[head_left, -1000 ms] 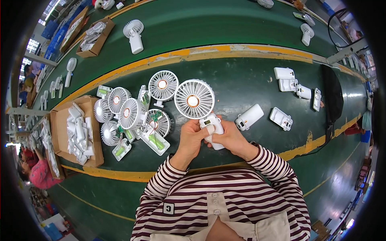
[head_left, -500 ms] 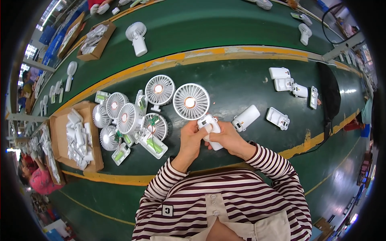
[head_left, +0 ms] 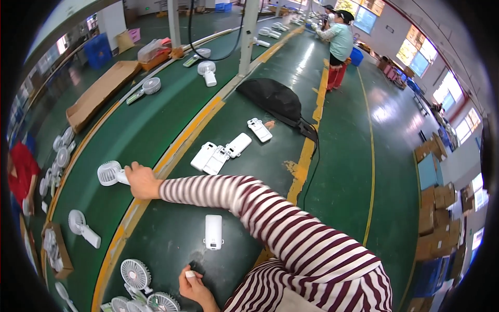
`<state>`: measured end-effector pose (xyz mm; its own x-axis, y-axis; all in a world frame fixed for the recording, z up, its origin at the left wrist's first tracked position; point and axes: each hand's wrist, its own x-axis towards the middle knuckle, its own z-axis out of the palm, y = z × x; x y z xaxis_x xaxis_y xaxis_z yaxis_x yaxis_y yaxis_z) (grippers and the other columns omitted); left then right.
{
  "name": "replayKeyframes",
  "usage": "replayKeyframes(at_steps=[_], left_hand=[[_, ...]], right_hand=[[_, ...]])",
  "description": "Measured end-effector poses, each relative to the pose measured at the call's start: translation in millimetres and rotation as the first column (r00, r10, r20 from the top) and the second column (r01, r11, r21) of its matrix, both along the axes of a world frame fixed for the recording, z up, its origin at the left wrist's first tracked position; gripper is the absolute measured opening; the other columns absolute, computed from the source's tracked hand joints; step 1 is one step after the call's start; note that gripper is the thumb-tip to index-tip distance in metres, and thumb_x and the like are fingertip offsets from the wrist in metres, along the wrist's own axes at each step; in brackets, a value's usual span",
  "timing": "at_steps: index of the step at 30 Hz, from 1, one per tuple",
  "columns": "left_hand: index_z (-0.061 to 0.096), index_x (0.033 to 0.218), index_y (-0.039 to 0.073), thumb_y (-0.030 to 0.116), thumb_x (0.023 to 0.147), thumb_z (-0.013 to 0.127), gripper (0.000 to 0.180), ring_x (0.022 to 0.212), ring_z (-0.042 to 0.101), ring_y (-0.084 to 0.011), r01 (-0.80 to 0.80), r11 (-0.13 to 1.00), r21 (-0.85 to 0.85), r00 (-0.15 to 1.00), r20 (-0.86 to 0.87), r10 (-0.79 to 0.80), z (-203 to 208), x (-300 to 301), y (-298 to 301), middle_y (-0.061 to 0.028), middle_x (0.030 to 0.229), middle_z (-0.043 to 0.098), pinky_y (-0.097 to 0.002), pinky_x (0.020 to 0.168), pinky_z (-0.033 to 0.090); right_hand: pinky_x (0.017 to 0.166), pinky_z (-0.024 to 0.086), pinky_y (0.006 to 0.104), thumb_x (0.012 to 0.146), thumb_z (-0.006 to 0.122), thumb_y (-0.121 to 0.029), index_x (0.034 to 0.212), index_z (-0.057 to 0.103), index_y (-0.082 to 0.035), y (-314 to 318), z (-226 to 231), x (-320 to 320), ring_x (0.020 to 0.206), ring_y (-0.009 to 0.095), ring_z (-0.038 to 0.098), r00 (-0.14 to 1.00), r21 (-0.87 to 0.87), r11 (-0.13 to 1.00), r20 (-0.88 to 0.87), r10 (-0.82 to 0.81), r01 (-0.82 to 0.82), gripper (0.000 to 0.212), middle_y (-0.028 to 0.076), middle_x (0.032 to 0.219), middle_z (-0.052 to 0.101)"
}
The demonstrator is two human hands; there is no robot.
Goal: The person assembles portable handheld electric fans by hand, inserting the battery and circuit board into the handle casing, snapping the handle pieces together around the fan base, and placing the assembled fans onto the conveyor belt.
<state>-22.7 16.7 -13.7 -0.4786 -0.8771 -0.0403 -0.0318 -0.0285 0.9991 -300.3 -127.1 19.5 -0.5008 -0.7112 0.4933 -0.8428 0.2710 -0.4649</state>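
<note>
My right hand [head_left: 143, 180] reaches across to the green belt beyond the yellow edge, its fingers closed on the handle of a white handheld fan [head_left: 108, 173]. The fan's round head points left, and my fingers cover part of the handle. Low in the view, my left hand [head_left: 196, 287] hovers by the near worktop with loosely curled fingers and nothing evident in them; a white covering sits on one fingertip. Between the hands lies a white handle shell [head_left: 213, 232]. Several assembled fan heads [head_left: 135, 274] are gathered beside my left hand, partly cut off by the lower rim.
Several white shells [head_left: 214, 158] lie farther along the worktop, before a black bag-like thing [head_left: 270, 99] with a cable. Other fans [head_left: 84, 229] rest on the belt. A metal post [head_left: 248, 44] rises at its edge. A person [head_left: 340, 41] stands at the far end.
The view has turned right. Both hands were together on a white fan; now they are apart, the right stretched out to the belt with a fan and the left low near the worktop.
</note>
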Motion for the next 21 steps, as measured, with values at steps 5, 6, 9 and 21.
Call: replayKeyframes(at_steps=[5,6,9,21], left_hand=[[0.055,0.072,-0.001,0.026,0.090,0.047,0.034,0.053,0.044,-0.0141,0.166,0.965,-0.202,0.934,0.346,-0.088,22,-1,3,-0.0059,0.056,0.049,-0.0283,0.052,0.037],[0.055,0.071,-0.002,0.026,0.089,0.047,0.034,0.053,0.043,-0.0142,0.176,0.965,-0.195,0.935,0.341,-0.102,21,-6,8,-0.0060,0.056,0.049,-0.0284,0.052,0.037],[0.054,0.071,-0.002,0.025,0.089,0.047,0.033,0.053,0.043,-0.0144,0.116,0.973,-0.200,0.943,0.330,-0.045,23,-1,-1,-0.0063,0.057,0.049,-0.0288,0.051,0.036],[0.061,0.074,0.000,0.011,0.080,0.056,0.013,0.051,0.049,-0.0076,0.041,0.967,-0.251,0.996,0.086,-0.019,-9,6,-16,0.0002,0.056,0.054,-0.0225,0.050,0.041]], right_hand=[[0.075,0.043,0.0445,0.064,0.060,-0.015,0.102,0.050,0.008,-34,-4,8,0.089,0.031,0.051,0.910,0.040,0.965,-0.343,-0.231,0.260,0.046,0.023,0.099,0.050],[0.084,0.037,0.0490,0.066,0.058,-0.020,0.101,0.053,0.007,-32,-13,17,0.096,0.033,0.048,0.881,-0.055,0.985,-0.440,-0.173,0.166,0.044,0.025,0.105,0.050],[0.084,0.035,0.0516,0.061,0.061,-0.033,0.105,0.051,0.007,-27,4,116,0.101,0.037,0.044,0.917,-0.062,0.923,-0.155,0.368,-0.380,0.060,0.027,0.108,0.047],[0.068,0.047,0.0416,0.050,0.069,-0.043,0.106,0.055,-0.006,18,24,198,0.086,0.032,0.054,0.792,0.249,0.752,0.184,0.582,-0.611,0.068,0.013,0.093,0.059]])
